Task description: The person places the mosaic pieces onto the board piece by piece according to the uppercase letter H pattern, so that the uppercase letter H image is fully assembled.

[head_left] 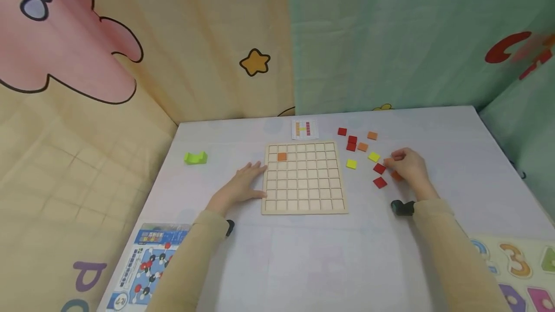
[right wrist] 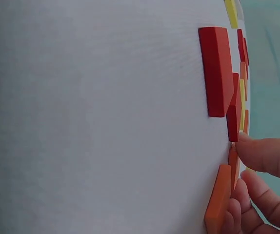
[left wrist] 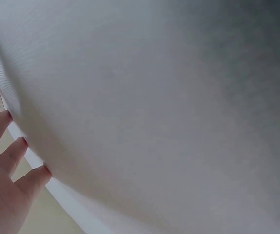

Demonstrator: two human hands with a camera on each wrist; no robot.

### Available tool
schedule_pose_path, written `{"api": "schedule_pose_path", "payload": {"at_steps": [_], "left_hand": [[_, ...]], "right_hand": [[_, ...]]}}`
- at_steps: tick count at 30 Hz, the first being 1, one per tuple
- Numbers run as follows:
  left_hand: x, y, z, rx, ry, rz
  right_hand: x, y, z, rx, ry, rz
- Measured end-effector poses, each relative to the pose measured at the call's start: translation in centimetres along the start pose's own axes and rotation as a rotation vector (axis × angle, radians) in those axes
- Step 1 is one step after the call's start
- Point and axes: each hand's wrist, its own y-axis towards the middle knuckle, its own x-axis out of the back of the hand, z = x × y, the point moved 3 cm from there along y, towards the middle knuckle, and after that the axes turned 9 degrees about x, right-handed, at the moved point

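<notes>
A wooden grid board (head_left: 303, 184) lies on the table with one orange tile (head_left: 282, 157) in its upper left area. My left hand (head_left: 240, 184) rests flat beside it, fingers spread, fingertips and thumb at its left edge. In the left wrist view the fingers (left wrist: 13, 153) are on the white surface. Over among the loose tiles, my right hand (head_left: 409, 167) pinches an orange tile (right wrist: 233, 163) between thumb and fingers. Another orange tile (right wrist: 218, 200) lies right by the curled fingers. Red tiles (head_left: 379, 182) lie just left of that hand.
Yellow tiles (head_left: 351, 163) and more red and orange ones are scattered right of the board. A small pattern card (head_left: 305, 129) sits behind it. At left are a green block (head_left: 195, 158) and a blue box (head_left: 149, 268); a number puzzle board (head_left: 520, 240) lies front right.
</notes>
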Motion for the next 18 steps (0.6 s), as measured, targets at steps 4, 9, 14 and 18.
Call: {"api": "schedule_pose_path", "payload": {"at_steps": [4, 9, 14, 18], "left_hand": [[0.0, -0.1, 0.2, -0.008, 0.001, -0.004], [0.1, 0.1, 0.1, -0.012, 0.007, -0.004], [0.1, 0.1, 0.0, -0.018, 0.005, -0.007], [0.2, -0.1, 0.0, -0.015, 0.01, -0.009]], "right_hand": [[-0.3, 0.3, 0.0, -0.018, -0.002, -0.001], [-0.3, 0.5, 0.1, -0.01, -0.005, -0.022], [-0.3, 0.7, 0.2, -0.01, 0.025, -0.034], [-0.1, 0.4, 1.0, 0.008, 0.07, -0.045]]}}
